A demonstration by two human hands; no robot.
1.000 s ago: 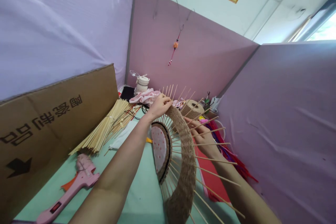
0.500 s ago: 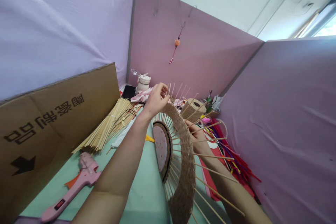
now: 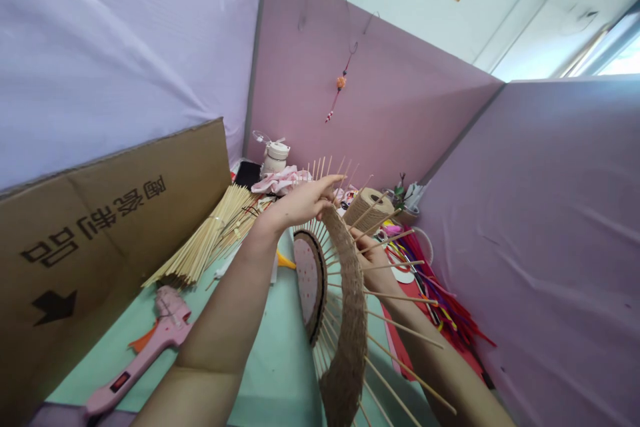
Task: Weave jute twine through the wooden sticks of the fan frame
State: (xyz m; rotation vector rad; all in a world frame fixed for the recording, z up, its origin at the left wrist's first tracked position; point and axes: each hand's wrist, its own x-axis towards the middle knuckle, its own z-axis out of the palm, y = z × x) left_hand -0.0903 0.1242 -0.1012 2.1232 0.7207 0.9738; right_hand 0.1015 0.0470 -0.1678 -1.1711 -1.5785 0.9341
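Observation:
A half-woven basket [image 3: 354, 300] stands on its side, a band of brown twine worked through thin wooden sticks that fan outward. Its round cardboard base [image 3: 306, 270] has pale dotted cloth on it. At the band's upper end, my left hand [image 3: 313, 200] bends over the sticks, index finger stretched and the other fingers curled against the weave. Any strand of twine in those fingers is too small to make out. My right hand [image 3: 369, 250] grips the band from its right side, fingers partly hidden behind sticks.
A twine spool [image 3: 367, 210] stands behind the basket. Left are a stick bundle [image 3: 207, 240], a pink glue gun [image 3: 150, 353] and a cardboard panel [image 3: 110, 240]. A white bottle [image 3: 275, 157] is at the back, coloured pipe cleaners [image 3: 450, 300] at right. Partitions enclose the table [image 3: 270, 360].
My left hand has turned and moved slightly right and down over the band's upper end, its index finger now stretched rightward. My right hand keeps its hold on the basket.

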